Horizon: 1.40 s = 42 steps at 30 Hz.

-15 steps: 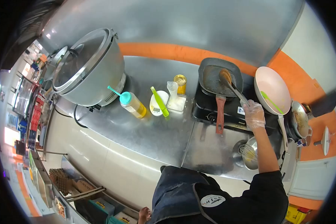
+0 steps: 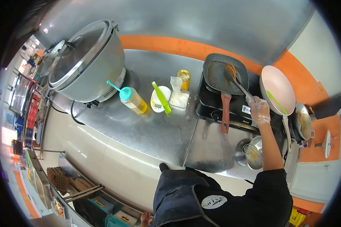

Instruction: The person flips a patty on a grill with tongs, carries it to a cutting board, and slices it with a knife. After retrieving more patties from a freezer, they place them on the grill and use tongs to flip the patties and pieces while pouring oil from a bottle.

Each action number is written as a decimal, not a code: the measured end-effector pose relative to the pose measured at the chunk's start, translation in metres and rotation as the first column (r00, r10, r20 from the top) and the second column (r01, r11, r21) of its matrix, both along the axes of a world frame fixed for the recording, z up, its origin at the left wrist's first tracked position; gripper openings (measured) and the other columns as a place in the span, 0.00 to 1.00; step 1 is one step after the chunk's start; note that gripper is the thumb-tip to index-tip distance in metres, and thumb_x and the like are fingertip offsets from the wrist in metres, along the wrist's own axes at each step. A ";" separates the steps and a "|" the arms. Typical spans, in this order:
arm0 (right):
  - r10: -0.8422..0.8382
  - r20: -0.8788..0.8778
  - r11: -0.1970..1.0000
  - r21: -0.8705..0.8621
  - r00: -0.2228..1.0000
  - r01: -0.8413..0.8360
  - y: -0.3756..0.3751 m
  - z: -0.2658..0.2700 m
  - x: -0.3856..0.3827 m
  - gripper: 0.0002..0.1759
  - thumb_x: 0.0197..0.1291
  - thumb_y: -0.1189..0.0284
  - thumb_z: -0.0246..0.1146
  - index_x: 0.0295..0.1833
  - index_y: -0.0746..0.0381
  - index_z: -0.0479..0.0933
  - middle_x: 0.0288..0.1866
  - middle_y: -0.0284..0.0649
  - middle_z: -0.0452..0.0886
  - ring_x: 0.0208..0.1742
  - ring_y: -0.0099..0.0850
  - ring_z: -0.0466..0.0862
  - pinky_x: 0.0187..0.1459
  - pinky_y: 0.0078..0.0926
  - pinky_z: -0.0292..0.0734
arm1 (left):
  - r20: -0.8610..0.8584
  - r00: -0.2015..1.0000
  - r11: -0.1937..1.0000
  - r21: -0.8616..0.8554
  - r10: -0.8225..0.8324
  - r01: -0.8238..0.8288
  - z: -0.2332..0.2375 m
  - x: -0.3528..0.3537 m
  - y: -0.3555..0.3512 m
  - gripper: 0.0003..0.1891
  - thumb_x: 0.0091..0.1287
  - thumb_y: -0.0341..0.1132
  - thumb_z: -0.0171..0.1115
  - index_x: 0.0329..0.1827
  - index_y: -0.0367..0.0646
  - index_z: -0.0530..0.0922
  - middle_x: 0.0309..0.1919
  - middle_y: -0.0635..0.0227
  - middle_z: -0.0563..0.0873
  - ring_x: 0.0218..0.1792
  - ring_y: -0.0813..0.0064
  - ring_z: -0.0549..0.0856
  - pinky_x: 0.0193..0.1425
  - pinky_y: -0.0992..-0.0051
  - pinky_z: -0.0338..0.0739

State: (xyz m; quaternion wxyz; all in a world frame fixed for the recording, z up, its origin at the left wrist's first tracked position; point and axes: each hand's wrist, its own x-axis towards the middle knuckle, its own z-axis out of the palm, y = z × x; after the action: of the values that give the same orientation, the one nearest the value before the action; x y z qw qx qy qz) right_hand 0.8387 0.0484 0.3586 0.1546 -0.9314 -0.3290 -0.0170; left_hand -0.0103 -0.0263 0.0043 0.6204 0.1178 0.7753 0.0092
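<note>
My right hand (image 2: 260, 111), in a clear plastic glove, is closed around the metal handle of tongs (image 2: 243, 87) with a brown end. That brown end rests over the dark square frying pan (image 2: 217, 73), close to its inner surface. The pan has a reddish-brown handle (image 2: 225, 113) and sits on a black portable gas stove (image 2: 206, 104). A glossy film coats the pan's inside. Low at the frame's bottom edge, my left hand (image 2: 146, 218) hangs beside the dark apron (image 2: 178, 196), away from the counter, its fingers mostly hidden.
A pink pan (image 2: 276, 85) with a green utensil leans right of the stove. Below lies a metal bowl (image 2: 258, 160) with a whisk (image 2: 250, 152). Leftward stand a can (image 2: 184, 77), salt-like white container (image 2: 179, 100), scale (image 2: 158, 106), oil bottle (image 2: 133, 101) and large rice cooker (image 2: 98, 68).
The tongs' brown end has shifted slightly within the pan, my right hand still gripping them. The whole view has tilted slightly; the objects on the counter stay in place.
</note>
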 end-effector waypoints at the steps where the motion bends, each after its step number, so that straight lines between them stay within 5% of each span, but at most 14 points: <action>1: 0.011 0.042 0.999 0.051 0.999 -0.013 -0.001 -0.004 -0.001 0.19 0.69 0.58 0.56 0.50 0.63 0.77 0.42 0.55 0.81 0.48 0.56 0.80 0.50 0.50 0.73 | -0.017 0.998 0.998 0.023 -0.055 0.056 0.004 0.004 0.007 0.16 0.73 0.36 0.48 0.61 0.51 0.75 0.30 0.70 0.78 0.26 0.77 0.75 0.29 0.75 0.67; 7: -0.009 0.090 0.997 -0.076 0.996 0.016 0.005 -0.003 0.001 0.19 0.70 0.57 0.55 0.53 0.60 0.76 0.43 0.53 0.82 0.50 0.53 0.81 0.51 0.49 0.74 | -0.098 0.929 0.918 0.149 -0.357 0.369 0.028 0.028 0.027 0.15 0.72 0.36 0.50 0.59 0.51 0.76 0.33 0.71 0.80 0.30 0.76 0.77 0.31 0.74 0.69; 11: 0.000 0.085 1.000 -0.009 0.996 0.001 0.005 -0.002 0.001 0.18 0.70 0.58 0.55 0.52 0.61 0.76 0.43 0.53 0.82 0.50 0.52 0.81 0.52 0.48 0.75 | -0.130 0.873 0.846 0.215 -0.469 0.487 0.038 0.038 0.032 0.15 0.71 0.36 0.51 0.58 0.50 0.77 0.35 0.71 0.81 0.32 0.75 0.79 0.32 0.73 0.69; 24: 0.007 0.126 1.000 -0.028 0.992 -0.003 0.008 -0.013 0.007 0.18 0.69 0.59 0.55 0.50 0.63 0.76 0.41 0.54 0.82 0.47 0.54 0.80 0.50 0.49 0.73 | -0.100 0.926 0.917 0.138 -0.363 0.374 0.053 0.049 0.048 0.14 0.70 0.34 0.52 0.57 0.52 0.76 0.35 0.72 0.80 0.31 0.76 0.78 0.29 0.73 0.68; 32: -0.013 0.187 0.998 -0.051 0.982 0.023 0.012 -0.013 -0.001 0.19 0.71 0.56 0.53 0.52 0.61 0.74 0.42 0.52 0.82 0.48 0.52 0.81 0.51 0.49 0.76 | -0.098 0.834 0.820 0.154 -0.543 0.552 0.029 0.022 0.048 0.14 0.71 0.38 0.52 0.57 0.51 0.76 0.41 0.67 0.83 0.35 0.69 0.80 0.30 0.68 0.72; 35: -0.030 0.154 0.994 -0.101 0.988 0.046 0.016 -0.009 -0.009 0.18 0.70 0.58 0.54 0.50 0.62 0.76 0.42 0.52 0.82 0.48 0.52 0.81 0.50 0.48 0.76 | -0.134 0.600 0.582 0.151 -0.788 0.799 -0.009 -0.013 0.055 0.14 0.71 0.40 0.52 0.57 0.51 0.77 0.43 0.65 0.84 0.36 0.67 0.81 0.31 0.66 0.74; 37: -0.044 0.104 0.996 -0.071 0.994 0.052 0.018 -0.008 -0.017 0.16 0.69 0.60 0.55 0.44 0.63 0.78 0.43 0.52 0.82 0.47 0.52 0.81 0.47 0.48 0.75 | -0.208 0.069 0.034 0.168 -0.976 0.985 -0.033 -0.037 0.070 0.14 0.71 0.41 0.53 0.57 0.51 0.77 0.45 0.64 0.84 0.37 0.65 0.82 0.31 0.65 0.75; 38: -0.050 0.120 0.996 -0.063 0.991 0.058 0.016 -0.004 -0.022 0.16 0.69 0.60 0.55 0.44 0.63 0.78 0.43 0.52 0.82 0.47 0.52 0.81 0.47 0.48 0.75 | -0.211 -0.261 -0.305 0.213 -0.942 0.928 -0.044 -0.050 0.071 0.14 0.71 0.42 0.53 0.56 0.51 0.77 0.45 0.63 0.85 0.38 0.64 0.82 0.31 0.64 0.75; 39: 0.091 0.251 0.995 -0.057 0.964 -0.079 0.011 0.000 -0.029 0.17 0.69 0.60 0.55 0.38 0.64 0.77 0.37 0.52 0.81 0.42 0.52 0.81 0.44 0.47 0.73 | -0.322 -0.221 -0.251 0.053 -0.921 0.967 -0.052 -0.064 0.106 0.19 0.60 0.51 0.61 0.43 0.47 0.84 0.50 0.61 0.86 0.52 0.55 0.84 0.55 0.58 0.79; 40: 0.229 0.372 0.973 -0.074 0.900 -0.217 0.012 0.003 -0.044 0.19 0.68 0.61 0.56 0.32 0.65 0.76 0.31 0.52 0.80 0.38 0.52 0.80 0.40 0.47 0.71 | -0.328 -0.217 -0.251 0.065 -0.920 0.966 -0.057 -0.079 0.119 0.19 0.60 0.51 0.61 0.43 0.47 0.84 0.50 0.61 0.86 0.52 0.55 0.84 0.55 0.58 0.79; 41: 0.034 0.158 0.999 0.020 0.987 -0.037 0.024 0.036 -0.086 0.15 0.69 0.63 0.52 0.37 0.62 0.78 0.36 0.50 0.80 0.40 0.51 0.81 0.42 0.47 0.73 | -0.302 -0.102 -0.157 0.166 -0.948 0.974 -0.065 -0.095 0.134 0.19 0.60 0.51 0.61 0.44 0.46 0.83 0.50 0.61 0.85 0.52 0.56 0.84 0.55 0.58 0.78; 42: 0.085 0.219 0.996 -0.021 0.972 -0.083 0.031 0.053 -0.116 0.15 0.69 0.64 0.51 0.37 0.62 0.78 0.36 0.50 0.81 0.39 0.50 0.81 0.43 0.46 0.73 | -0.264 0.015 -0.057 0.263 -0.964 0.963 -0.074 -0.110 0.148 0.20 0.61 0.52 0.61 0.45 0.45 0.83 0.51 0.61 0.85 0.52 0.56 0.83 0.55 0.58 0.78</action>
State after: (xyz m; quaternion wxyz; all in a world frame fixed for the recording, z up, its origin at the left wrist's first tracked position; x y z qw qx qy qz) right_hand 0.7226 0.0794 0.4112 0.1125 -0.9099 -0.3833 -0.1116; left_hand -0.1207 0.1214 -0.0694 0.4114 0.7427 0.4469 -0.2818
